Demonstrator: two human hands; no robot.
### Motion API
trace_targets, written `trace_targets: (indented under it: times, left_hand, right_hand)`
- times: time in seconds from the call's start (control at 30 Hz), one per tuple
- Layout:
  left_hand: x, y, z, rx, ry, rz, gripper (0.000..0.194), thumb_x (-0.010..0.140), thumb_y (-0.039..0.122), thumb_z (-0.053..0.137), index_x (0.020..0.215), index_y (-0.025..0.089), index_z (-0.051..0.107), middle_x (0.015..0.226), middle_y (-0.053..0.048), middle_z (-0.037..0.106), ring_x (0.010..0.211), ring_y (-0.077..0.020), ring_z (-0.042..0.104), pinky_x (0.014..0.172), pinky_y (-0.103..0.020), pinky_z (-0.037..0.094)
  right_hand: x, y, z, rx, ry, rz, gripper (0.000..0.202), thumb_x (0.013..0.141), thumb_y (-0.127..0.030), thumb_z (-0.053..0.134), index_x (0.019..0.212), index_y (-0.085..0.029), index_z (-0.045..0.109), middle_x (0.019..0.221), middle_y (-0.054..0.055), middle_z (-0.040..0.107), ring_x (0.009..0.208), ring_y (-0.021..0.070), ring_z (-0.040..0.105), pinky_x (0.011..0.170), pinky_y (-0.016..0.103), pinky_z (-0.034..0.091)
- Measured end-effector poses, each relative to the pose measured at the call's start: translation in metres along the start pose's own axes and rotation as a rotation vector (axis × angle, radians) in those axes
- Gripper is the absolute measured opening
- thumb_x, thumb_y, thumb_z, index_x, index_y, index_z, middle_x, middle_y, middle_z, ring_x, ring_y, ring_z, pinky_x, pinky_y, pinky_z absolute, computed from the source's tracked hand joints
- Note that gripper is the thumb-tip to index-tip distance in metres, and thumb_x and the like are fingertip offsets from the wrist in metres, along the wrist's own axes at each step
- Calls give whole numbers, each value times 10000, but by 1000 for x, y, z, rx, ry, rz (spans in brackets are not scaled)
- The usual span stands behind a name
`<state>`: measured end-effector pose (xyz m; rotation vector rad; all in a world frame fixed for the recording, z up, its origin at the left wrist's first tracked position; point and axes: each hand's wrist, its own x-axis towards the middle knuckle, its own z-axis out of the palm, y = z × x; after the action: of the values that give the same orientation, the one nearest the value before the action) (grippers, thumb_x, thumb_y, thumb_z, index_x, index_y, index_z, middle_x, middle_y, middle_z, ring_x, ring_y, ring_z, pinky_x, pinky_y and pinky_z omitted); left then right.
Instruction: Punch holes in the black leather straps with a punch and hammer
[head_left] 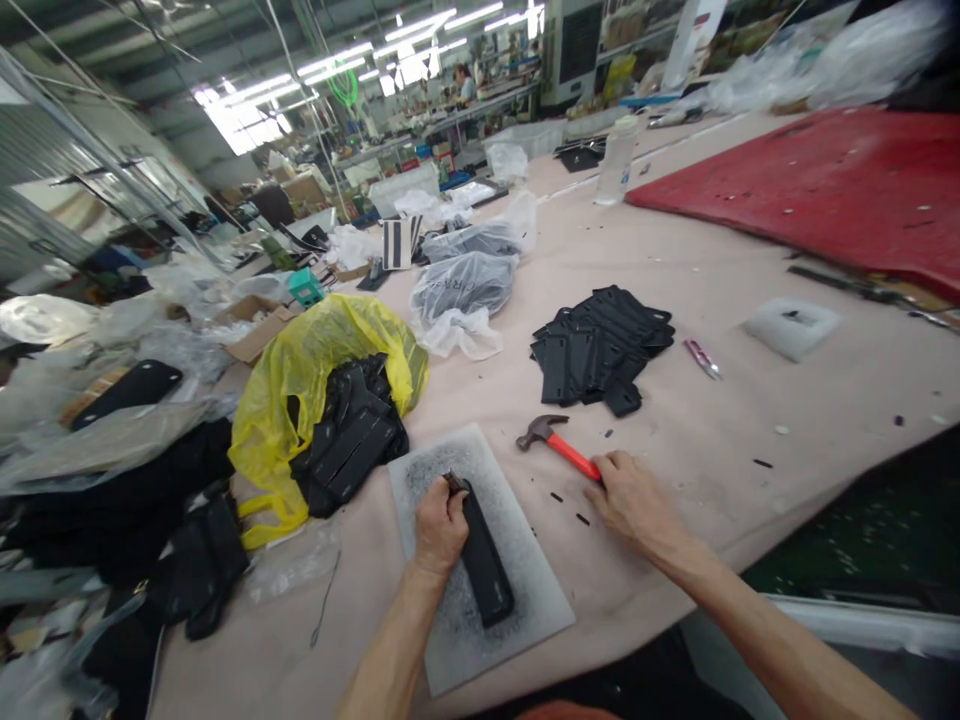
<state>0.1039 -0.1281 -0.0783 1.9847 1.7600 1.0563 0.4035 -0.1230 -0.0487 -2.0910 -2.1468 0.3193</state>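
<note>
My left hand (441, 528) is closed around a short, dark metal punch (454, 483), mostly hidden by the fingers. It stands at the far end of a long black strap-like piece (487, 565), which lies on a worn whitish board (529, 590). To the right, my right hand (634, 500) is closed on the handle end of a claw hammer (574, 455) with a red-orange handle. The hammer's head rests on or just above the table, apart from the board. Small dark oblong scraps (583, 519) lie between board and hand.
A yellow plastic bag (270, 410) full of black pieces lies left of the board. Beyond the hammer is a pile of flat black pieces (600, 345), beside thread snips (702, 358) and a white block (793, 328). A red sheet (825, 190) covers the far right.
</note>
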Motion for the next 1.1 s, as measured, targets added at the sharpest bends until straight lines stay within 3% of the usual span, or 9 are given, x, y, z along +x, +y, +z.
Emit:
trace_targets:
  times: [0.1, 0.23, 0.4, 0.47, 0.57, 0.7, 0.9, 1.03, 1.1]
  left_hand:
    - [0, 1, 0, -27, 6, -15, 124, 858, 217, 517, 925, 217, 621, 825, -61, 675, 831, -246, 663, 800, -383, 525]
    - [0, 2, -2, -41, 6, 12, 126, 866, 194, 488, 921, 206, 601, 845, -72, 662, 824, -241, 649, 761, -365, 519]
    - [-1, 4, -3, -44, 29, 33, 113, 847, 140, 482, 879, 206, 566, 826, -55, 637, 813, -222, 630, 719, -332, 502]
    - [-1, 4, -2, -47, 41, 24, 116, 836, 120, 480, 862, 204, 555, 822, -50, 634, 808, -214, 625, 710, -323, 497]
    - [-2, 4, -2, -39, 43, 16, 115, 831, 111, 486, 862, 202, 550, 824, -48, 636, 811, -211, 624, 708, -319, 493]
    - [-2, 4, -2, -13, 55, 30, 110, 838, 116, 488, 857, 203, 552, 813, -50, 637, 801, -214, 627, 704, -325, 495]
    - [-1, 2, -2, -6, 85, 79, 127, 842, 110, 483, 886, 195, 566, 809, -55, 641, 785, -215, 636, 694, -332, 505]
    - [-2, 1, -1, -18, 62, 67, 133, 833, 98, 498, 879, 199, 570, 815, -51, 640, 813, -218, 636, 707, -333, 505]
    - [-2, 0, -1, -15, 51, 67, 140, 828, 93, 503, 882, 200, 575, 819, -50, 640, 817, -219, 634, 711, -335, 505]
  right_hand:
    - [5, 11, -3, 61, -142, 59, 113, 886, -217, 492, 941, -159, 572, 944, 127, 604, 887, 254, 579, 746, 350, 408]
    - [8, -1, -12, 465, -401, 220, 30, 808, -179, 502, 834, -190, 508, 765, 56, 605, 683, 181, 579, 605, 295, 417]
    - [7, -36, -35, 1068, -713, 494, 133, 864, -335, 450, 822, -209, 454, 592, -71, 430, 373, 66, 331, 361, 195, 287]
    - [9, -54, -60, 1076, -581, 436, 268, 910, -456, 377, 803, -218, 436, 553, -92, 352, 342, 63, 265, 320, 187, 222]
    - [8, -80, -115, 1041, -229, 105, 399, 924, -593, 336, 822, -225, 450, 547, -89, 336, 366, 79, 304, 328, 197, 243]
    - [-1, -99, -160, 697, 262, -320, 352, 976, -507, 347, 814, -220, 469, 562, -52, 434, 454, 99, 404, 428, 220, 284]
    - [-12, -106, -153, 87, 179, -642, 285, 993, -335, 374, 745, -217, 451, 509, -37, 504, 382, 104, 367, 449, 286, 144]
    - [-13, -109, -160, 273, 448, -561, 301, 1012, -349, 314, 770, -218, 434, 536, -43, 473, 419, 107, 422, 454, 245, 236]
    - [-12, -107, -158, 287, 469, -566, 313, 1015, -340, 291, 766, -217, 436, 527, -42, 466, 409, 108, 415, 444, 248, 230]
